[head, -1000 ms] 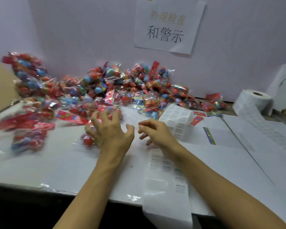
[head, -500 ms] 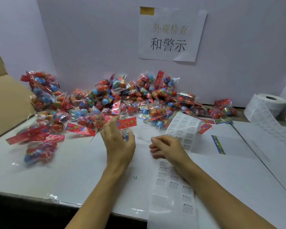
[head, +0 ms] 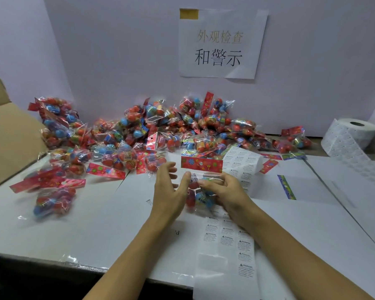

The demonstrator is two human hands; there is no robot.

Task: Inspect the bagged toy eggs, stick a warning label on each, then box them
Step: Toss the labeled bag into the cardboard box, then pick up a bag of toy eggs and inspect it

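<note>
One clear bag of toy eggs (head: 200, 192) with a red header card is held upright between my hands over the white table (head: 95, 224). My left hand (head: 171, 191) touches its left side with thumb and spread fingers. My right hand (head: 223, 191) pinches the bag's right side, fingers curled round it. Under my right wrist a strip of warning labels (head: 227, 241) runs off the table's front edge. A big pile of bagged eggs (head: 171, 131) lies along the back wall.
A cardboard box (head: 7, 137) stands at the left edge. Another bag (head: 52, 200) lies apart at the left. A label roll (head: 353, 135) sits at the back right, with a loose colourful strip (head: 287, 187) in front of it. A paper sign (head: 221, 43) hangs on the wall.
My left hand drew a bag out of the pile toward me; my right hand left the label strip and took hold of the bag's right side.
</note>
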